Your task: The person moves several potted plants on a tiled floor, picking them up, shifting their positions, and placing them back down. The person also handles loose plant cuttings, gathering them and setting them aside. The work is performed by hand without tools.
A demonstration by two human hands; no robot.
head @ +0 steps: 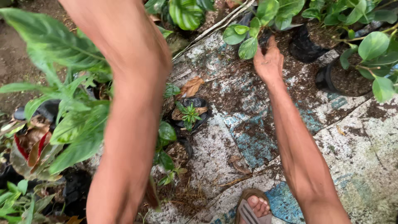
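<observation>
Two bare arms stretch over the soil-strewn floor (257, 141). The right hand (268, 62) has its fingers curled into a small black-bagged plant (248, 39) at the far edge, gripping its base; the left hand is hidden behind big leaves (62, 45), so its grip cannot be told.
</observation>
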